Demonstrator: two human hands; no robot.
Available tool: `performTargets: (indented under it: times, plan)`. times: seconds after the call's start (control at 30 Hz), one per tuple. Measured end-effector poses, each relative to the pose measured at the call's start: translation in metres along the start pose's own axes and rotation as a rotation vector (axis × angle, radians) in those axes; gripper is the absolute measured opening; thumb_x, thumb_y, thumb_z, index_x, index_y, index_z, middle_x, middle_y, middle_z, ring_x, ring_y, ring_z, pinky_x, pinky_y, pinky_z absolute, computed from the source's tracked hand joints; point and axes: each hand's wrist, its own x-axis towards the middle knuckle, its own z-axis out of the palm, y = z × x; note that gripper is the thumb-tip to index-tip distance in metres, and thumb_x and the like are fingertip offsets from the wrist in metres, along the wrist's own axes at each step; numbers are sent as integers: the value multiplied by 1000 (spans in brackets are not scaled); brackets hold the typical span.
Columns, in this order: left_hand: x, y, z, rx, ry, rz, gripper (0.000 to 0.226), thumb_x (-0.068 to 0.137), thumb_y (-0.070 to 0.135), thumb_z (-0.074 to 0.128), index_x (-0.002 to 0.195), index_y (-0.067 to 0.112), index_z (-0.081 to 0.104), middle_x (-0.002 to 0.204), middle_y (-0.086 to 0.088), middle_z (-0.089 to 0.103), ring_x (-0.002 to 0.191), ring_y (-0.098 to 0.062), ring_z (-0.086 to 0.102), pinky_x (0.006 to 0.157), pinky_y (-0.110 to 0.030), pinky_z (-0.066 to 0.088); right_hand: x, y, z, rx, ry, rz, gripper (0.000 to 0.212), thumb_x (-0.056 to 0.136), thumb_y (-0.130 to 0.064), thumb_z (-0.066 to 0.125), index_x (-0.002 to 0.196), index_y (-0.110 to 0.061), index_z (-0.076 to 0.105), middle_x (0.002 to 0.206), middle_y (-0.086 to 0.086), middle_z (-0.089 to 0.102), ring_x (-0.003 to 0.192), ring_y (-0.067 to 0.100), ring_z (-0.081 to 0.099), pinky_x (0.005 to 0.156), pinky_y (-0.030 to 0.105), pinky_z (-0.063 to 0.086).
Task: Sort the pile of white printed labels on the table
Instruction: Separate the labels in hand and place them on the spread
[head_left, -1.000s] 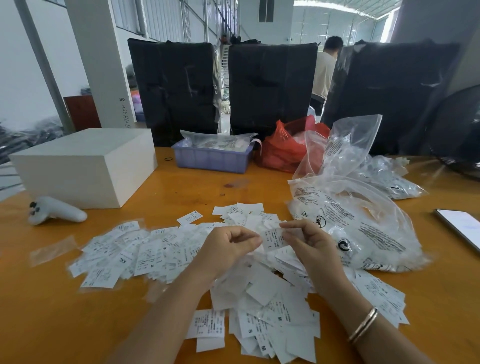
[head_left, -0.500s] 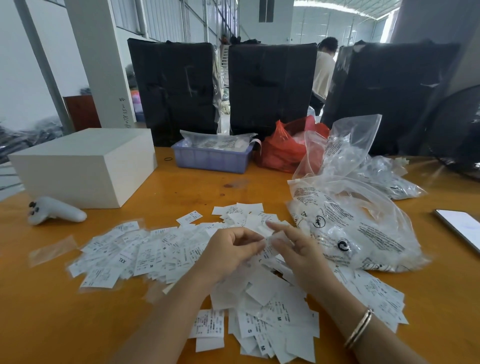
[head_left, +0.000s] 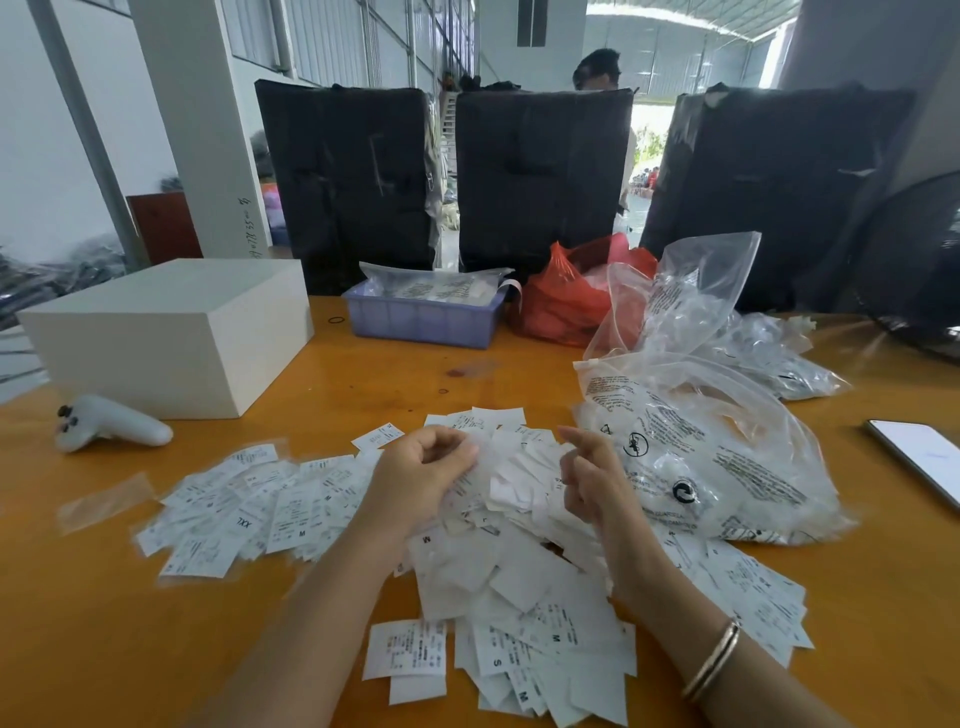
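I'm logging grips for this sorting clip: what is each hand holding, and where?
Left hand pinches blurred white labels by their left edge; right hand holds nothing visible.

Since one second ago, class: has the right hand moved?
Yes. The right hand has drawn back from the left hand, toward the clear bag.

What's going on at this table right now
A person is sorting a pile of white labels on an orange table. The left hand grips some labels over the pile, the right hand hovers beside it with fingers curled. Clear plastic bags lie to the right.
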Motion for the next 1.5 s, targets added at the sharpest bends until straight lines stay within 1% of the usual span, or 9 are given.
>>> performTargets:
  times: [0.13,0.33,0.43,0.57,0.7,0.9,1.17,1.3,1.5]
  plan:
    - [11,-10,-26,379,155,1,18,87,17,64,95,32,61,89,12,64,72,-22,67,53,-26,49,-2,2,-5,255,-33,31,60,78,22,17,122,-7,45,82,5,46,61,10,40,62,21,38]
    - [9,-19,-21,1054,263,129,43,86,38,64,128,32,54,135,3,48,121,-20,41,94,-33,38,1,14,-2,148,52,9,53,85,16,46,122,-24,50,80,-10,60,71,3,56,69,17,49]
    - [0,-11,0,627,57,338,30,90,45,58,116,30,62,119,14,57,115,-8,48,90,-20,36,2,17,-2,175,37,-10,52,84,12,56,120,-25,51,74,-13,61,73,8,62,71,18,51]
    - [-20,-6,29,261,-296,155,49,78,71,48,114,41,58,101,27,62,94,13,56,70,-8,43,2,17,-2,134,33,-51,48,82,9,61,118,-21,53,71,-10,60,71,8,63,70,18,52]
    - [-16,-12,36,162,-188,122,3,87,33,66,88,34,69,80,20,70,78,6,63,63,-5,45,2,15,1,66,28,-85,40,85,5,61,114,-22,56,73,-10,62,73,5,62,71,16,50]
    - [-6,-12,24,-149,105,-20,5,88,23,67,88,19,68,80,14,74,78,2,68,63,-11,47,1,16,0,-520,195,-223,26,91,-7,57,92,-32,66,93,-16,62,87,-6,55,80,11,44]
    - [-6,-16,29,-153,107,-55,2,90,19,64,91,21,65,78,8,74,78,-3,69,78,-32,56,5,22,17,-1070,-20,-246,38,94,-41,44,130,-32,52,131,-18,53,122,5,43,97,25,18]
    - [-6,-15,27,-137,150,-23,7,92,20,61,90,25,66,76,10,73,73,1,66,62,-13,48,8,20,22,-1234,-53,-302,33,96,-41,35,113,-27,60,116,-13,63,110,11,54,95,29,25]
    - [-7,-14,26,-134,162,-14,10,92,18,60,90,25,66,74,13,72,72,1,66,69,-19,47,6,19,24,-1270,113,-379,31,93,-25,50,66,-17,64,63,1,68,60,21,63,94,38,43]
